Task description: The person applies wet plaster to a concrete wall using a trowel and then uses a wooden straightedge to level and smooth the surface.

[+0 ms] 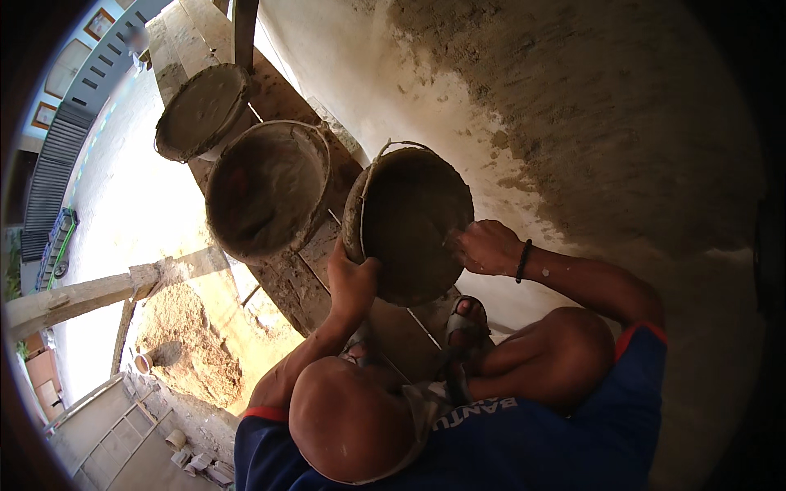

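Observation:
I squat on mortar-stained wooden planks (pixel 309 293), my sandalled feet (pixel 468 323) beside a bucket (pixel 409 192) of grey mortar with a wire handle. My left hand (pixel 352 282) grips the left side of this bucket, fingers wrapped on it. My right hand (pixel 487 245) is curled at the bucket's right inner edge; what it holds is too dark and blurred to make out. Two more mortar buckets stand farther along the planks: a wide one (pixel 266 188) just to the left and another (pixel 201 110) behind it.
A partly plastered wall (pixel 589 123) rises close on the right. A wooden beam (pixel 74 303) juts out left. Far below are a sand pile (pixel 192 352), a pot (pixel 143 364) and concrete pieces (pixel 201 462). A slatted gate (pixel 49 188) is across the yard.

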Available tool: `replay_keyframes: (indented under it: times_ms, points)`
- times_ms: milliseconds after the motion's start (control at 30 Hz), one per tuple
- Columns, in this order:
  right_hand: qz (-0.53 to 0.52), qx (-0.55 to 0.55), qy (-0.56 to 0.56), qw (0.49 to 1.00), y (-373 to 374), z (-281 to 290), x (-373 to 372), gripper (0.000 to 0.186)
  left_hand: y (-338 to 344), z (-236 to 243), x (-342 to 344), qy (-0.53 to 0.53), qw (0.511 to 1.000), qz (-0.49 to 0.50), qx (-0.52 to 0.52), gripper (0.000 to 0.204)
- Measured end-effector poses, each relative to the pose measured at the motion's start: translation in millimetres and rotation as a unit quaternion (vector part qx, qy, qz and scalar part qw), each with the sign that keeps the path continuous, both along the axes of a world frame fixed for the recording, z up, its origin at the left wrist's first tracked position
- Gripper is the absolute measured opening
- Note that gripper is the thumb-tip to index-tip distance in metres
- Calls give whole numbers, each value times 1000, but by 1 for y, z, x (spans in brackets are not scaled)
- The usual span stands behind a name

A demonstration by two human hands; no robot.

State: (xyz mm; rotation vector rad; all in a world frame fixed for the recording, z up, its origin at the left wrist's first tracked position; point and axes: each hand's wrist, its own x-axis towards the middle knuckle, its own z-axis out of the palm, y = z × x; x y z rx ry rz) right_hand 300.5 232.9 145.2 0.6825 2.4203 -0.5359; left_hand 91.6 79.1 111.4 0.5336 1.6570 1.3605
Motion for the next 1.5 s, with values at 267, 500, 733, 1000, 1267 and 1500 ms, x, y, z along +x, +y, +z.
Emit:
replay_keyframes:
  times_ms: [267, 500, 733, 1000, 1267, 1500]
  points:
    - [-102, -103, 123, 982, -22, -13, 2, 41, -8, 4, -2, 33, 999, -2, -7, 41]
    - [-130, -44, 191, 972, -20, -16, 19, 48, -11, 0, -13, -30, 999, 2, -15, 41]
    - [-146, -48, 216, 964, -9, 31, 21, 33, -15, -16, -27, -78, 997, 24, 9, 43]
    - [-146, -73, 224, 961, 19, 126, 7, 47, -24, -19, -35, -128, 991, 43, -12, 38]
    - [-380, -289, 211, 853, 94, 91, 21, 48, -25, -25, -40, -122, 991, 51, -2, 41]
    - [-334, 248, 340, 843, 167, 131, 80, 44, -20, -15, -34, -122, 992, 28, -34, 43]
